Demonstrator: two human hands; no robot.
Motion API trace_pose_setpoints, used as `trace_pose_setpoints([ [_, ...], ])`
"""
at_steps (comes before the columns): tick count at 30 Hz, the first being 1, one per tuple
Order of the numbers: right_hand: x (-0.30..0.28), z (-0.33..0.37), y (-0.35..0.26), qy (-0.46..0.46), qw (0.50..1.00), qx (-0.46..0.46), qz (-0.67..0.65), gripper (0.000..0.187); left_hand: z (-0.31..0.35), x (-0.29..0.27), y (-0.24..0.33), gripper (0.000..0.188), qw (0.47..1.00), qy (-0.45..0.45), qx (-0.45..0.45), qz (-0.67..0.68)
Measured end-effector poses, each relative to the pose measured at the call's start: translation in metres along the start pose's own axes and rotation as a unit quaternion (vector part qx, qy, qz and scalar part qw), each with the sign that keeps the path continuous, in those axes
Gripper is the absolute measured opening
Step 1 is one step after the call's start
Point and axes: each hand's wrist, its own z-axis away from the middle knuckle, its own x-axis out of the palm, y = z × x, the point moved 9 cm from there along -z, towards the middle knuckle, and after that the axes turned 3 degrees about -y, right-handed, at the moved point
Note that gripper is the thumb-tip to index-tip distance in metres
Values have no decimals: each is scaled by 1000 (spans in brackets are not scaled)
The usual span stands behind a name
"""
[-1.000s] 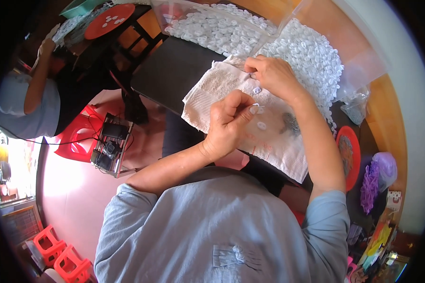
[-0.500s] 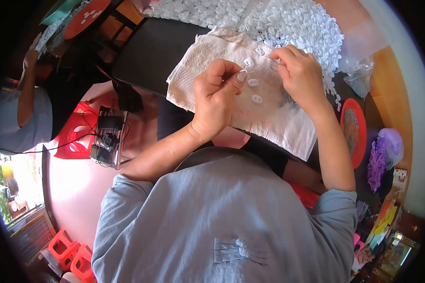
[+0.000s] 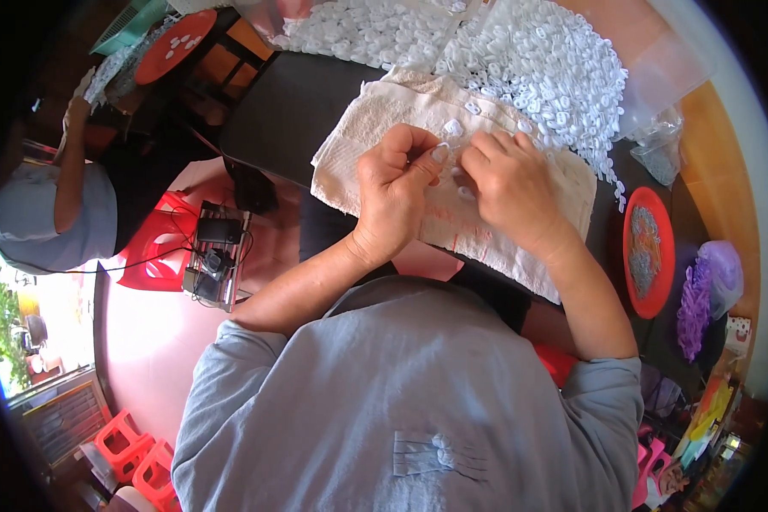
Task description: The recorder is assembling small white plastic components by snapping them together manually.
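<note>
My left hand [image 3: 397,192] and my right hand [image 3: 508,183] meet fingertip to fingertip over a white towel [image 3: 375,128] spread on a black table [image 3: 290,102]. Both hands are curled and pinch a small white plastic piece [image 3: 454,156] between them; most of it is hidden by the fingers. A few loose white pieces [image 3: 453,128] lie on the towel just beyond my fingers. A large heap of the same white pieces [image 3: 538,60] lies on clear plastic at the far side of the towel.
A red plate [image 3: 630,213] with grey bits and a purple bundle [image 3: 698,299] sit at the right. Another person [image 3: 51,213] works at the left near a second red plate [image 3: 175,34]. Red stools [image 3: 158,247] and a wired device [image 3: 213,264] stand on the floor.
My hands have come closer together until the fingertips meet at the towel's middle. The view has shifted, so the towel and heap sit higher in the picture.
</note>
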Motion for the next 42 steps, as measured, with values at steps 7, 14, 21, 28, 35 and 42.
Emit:
trace_pose_setpoints([
  [7,0,18,56,115,870,249,-409,13,-8,5,4,9,996,-17,-85,16],
  [14,-6,34,81,147,698,364,-599,16,-26,40,25,11,996,-57,-68,13],
  [21,-24,46,87,168,681,386,-599,16,-45,68,31,12,994,-101,-27,33],
  [28,-16,53,94,219,665,385,-602,15,-47,73,15,11,993,-105,-34,29],
  [35,-9,53,95,200,666,393,-602,15,-47,72,6,10,993,-99,-50,37],
  [42,-3,48,89,172,674,374,-614,15,-45,72,3,11,993,-99,-51,44],
])
